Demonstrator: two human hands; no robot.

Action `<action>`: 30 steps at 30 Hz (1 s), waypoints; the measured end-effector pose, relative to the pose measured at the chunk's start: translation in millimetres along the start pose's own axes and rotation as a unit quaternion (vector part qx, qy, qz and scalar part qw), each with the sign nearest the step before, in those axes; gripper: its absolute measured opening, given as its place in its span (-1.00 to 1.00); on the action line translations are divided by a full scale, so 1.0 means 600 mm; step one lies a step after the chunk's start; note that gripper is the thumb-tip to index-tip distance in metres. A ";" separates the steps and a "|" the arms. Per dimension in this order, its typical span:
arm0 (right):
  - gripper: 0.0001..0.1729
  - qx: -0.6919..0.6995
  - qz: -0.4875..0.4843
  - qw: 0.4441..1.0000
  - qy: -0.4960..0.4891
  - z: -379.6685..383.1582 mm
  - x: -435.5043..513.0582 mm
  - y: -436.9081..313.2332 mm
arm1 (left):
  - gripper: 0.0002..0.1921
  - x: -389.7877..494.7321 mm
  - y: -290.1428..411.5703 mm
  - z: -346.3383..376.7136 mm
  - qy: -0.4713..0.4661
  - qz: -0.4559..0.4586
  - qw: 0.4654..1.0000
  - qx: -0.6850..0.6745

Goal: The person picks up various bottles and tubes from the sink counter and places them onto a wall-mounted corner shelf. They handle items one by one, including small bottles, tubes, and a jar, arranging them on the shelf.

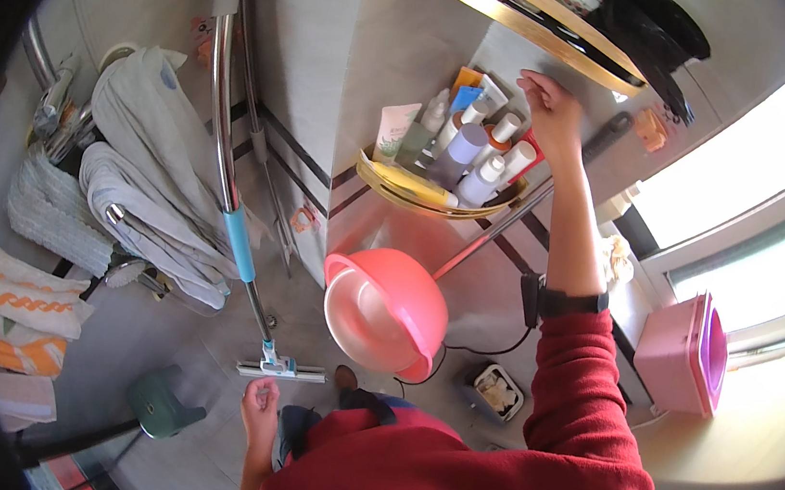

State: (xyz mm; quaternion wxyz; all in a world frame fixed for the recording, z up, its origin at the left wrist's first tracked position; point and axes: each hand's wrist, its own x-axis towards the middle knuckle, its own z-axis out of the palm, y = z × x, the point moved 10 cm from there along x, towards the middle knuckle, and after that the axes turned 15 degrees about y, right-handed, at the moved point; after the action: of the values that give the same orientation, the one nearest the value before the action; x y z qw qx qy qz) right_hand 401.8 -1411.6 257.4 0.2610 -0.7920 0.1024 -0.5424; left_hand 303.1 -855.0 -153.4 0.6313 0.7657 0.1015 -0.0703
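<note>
My right hand (pixel 553 111) is raised just below the gold upper corner shelf (pixel 527 17), its fingers loosely bent and no object visible in them. Beneath and left of it, a gold lower corner shelf (pixel 433 210) carries several bottles and tubes. Among them are a purple-capped bottle (pixel 459 155), a white pump bottle (pixel 481 181), a pale pink tube (pixel 395 131) and a yellow tube (pixel 410 183) lying along the front. Low at my side hangs my left hand (pixel 260 408), half curled with nothing seen in it, close to the head of a floor squeegee (pixel 282 370).
A pink basin (pixel 430 293) is tilted below the lower shelf. Grey-white towels (pixel 154 102) hang at left, near the squeegee's long pole (pixel 223 109). On the floor are a green stool (pixel 160 404) and a small waste bin (pixel 495 395). A pink bin (pixel 670 356) stands by the window.
</note>
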 end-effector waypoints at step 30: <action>-0.72 0.162 -0.166 0.577 -0.783 0.276 -1.082 -0.741 | -0.29 -0.289 -0.172 -0.515 0.260 -0.271 0.776 -0.507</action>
State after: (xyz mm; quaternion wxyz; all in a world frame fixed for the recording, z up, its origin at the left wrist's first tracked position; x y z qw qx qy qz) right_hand 245.6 -697.6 -78.2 0.2688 -0.8564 -0.3646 0.2478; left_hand 103.3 -544.7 -151.1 0.8326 0.2653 0.4855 0.0248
